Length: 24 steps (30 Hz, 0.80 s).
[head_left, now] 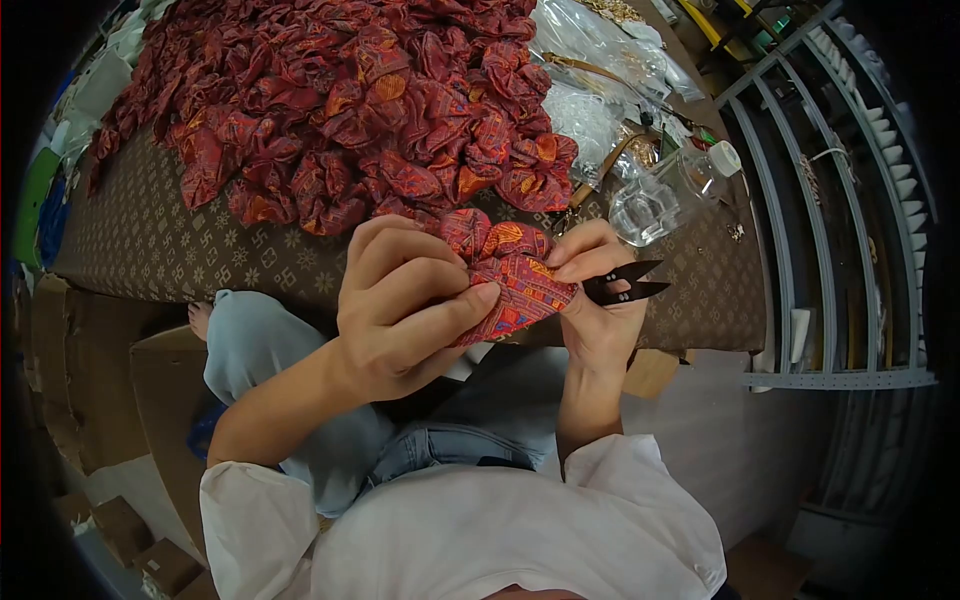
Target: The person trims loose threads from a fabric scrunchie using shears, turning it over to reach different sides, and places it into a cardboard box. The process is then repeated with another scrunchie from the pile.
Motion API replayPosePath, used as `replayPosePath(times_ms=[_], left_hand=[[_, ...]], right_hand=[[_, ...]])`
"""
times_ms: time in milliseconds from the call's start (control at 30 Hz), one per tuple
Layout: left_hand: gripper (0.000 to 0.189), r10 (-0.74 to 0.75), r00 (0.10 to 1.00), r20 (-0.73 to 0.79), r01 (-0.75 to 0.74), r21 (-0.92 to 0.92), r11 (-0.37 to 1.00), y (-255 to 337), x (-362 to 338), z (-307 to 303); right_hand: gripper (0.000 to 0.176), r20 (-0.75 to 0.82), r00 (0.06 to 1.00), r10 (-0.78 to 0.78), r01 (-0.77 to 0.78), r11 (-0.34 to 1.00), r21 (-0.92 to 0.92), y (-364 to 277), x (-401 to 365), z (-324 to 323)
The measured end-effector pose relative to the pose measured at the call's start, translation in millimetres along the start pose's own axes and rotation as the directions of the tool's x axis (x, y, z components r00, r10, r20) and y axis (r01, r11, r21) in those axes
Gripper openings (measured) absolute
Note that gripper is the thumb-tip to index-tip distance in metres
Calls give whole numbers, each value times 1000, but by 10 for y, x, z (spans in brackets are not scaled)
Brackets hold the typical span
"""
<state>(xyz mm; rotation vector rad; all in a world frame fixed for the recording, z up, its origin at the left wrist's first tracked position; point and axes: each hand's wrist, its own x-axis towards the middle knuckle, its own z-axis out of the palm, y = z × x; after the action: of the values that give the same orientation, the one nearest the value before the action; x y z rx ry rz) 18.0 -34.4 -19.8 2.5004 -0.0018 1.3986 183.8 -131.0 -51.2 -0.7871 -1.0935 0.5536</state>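
Note:
Between my two hands is a red, multicoloured patterned fabric piece (522, 290), with puffed, gathered lobes at its top and a flatter pointed part below. My left hand (400, 300) is closed on its left side, thumb pressed on the front. At the right edge, my right hand (598, 300) pinches the cloth between thumb and fingers. Black thread snips (640, 283) also sit in my right hand, their parted blades pointing right, away from the cloth. Their handle end is hidden by the fingers. Just beyond my hands lies a large pile of similar red fabric pieces (360, 110).
A brown patterned cloth (290, 262) covers the table. A clear bottle with a white cap (665, 200) lies right of the pile, near clear plastic bags (580, 115). Metal shelving (840, 381) stands at the right, and cardboard boxes (110, 370) are at the left.

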Motion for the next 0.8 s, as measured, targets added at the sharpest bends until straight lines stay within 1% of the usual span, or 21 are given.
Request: replayPosePath(times_ms=[33,67,133,200,467,533,567,633,667,733,767,800], left_hand=[[26,30,1000,0,-30,44,999,3,-3,-11],[26,28,1000,0,-28,42,999,2,-5,-16],[24,42,999,1,-42,113,993,2,-15,-20],[24,49,999,-6,-48,120,992,-8,-23,-6],[24,57,998,-14,-55,111,992,-31,-30,22],[24,18,1000,-14,-18,50,999,-38,-21,25],[24,18,1000,-14,-17,49,999,-44,-18,34],[24,-100,995,-4,100,-61,993,-57,-15,61],[24,-99,995,-4,99,-62,993,-60,-19,71],[22,-206,978,25,206,-190,960,-64,-26,87],[22,-206,978,25,207,-192,959,-66,-20,82],[21,-224,973,57,231,-235,944,-67,-11,70]], right_hand=[[14,-1,1000,1,-1,1000,-1,7,4,21],[15,-18,1000,-2,2,1000,20,14,11,48],[16,-36,999,-1,2,999,40,28,12,69],[18,-55,998,24,-20,997,73,44,3,73],[22,-81,995,53,-45,995,94,49,-11,79],[23,-83,995,54,-46,994,95,47,-13,77],[24,-80,995,66,-58,993,105,42,-17,69],[24,-78,994,78,-69,991,114,22,-20,57],[24,-82,992,100,-89,988,125,1,-17,58],[24,-87,989,121,-109,985,135,-31,-23,45],[23,-85,986,143,-133,984,119,-46,-34,34],[23,-83,983,166,-157,982,104,-58,-41,25]])
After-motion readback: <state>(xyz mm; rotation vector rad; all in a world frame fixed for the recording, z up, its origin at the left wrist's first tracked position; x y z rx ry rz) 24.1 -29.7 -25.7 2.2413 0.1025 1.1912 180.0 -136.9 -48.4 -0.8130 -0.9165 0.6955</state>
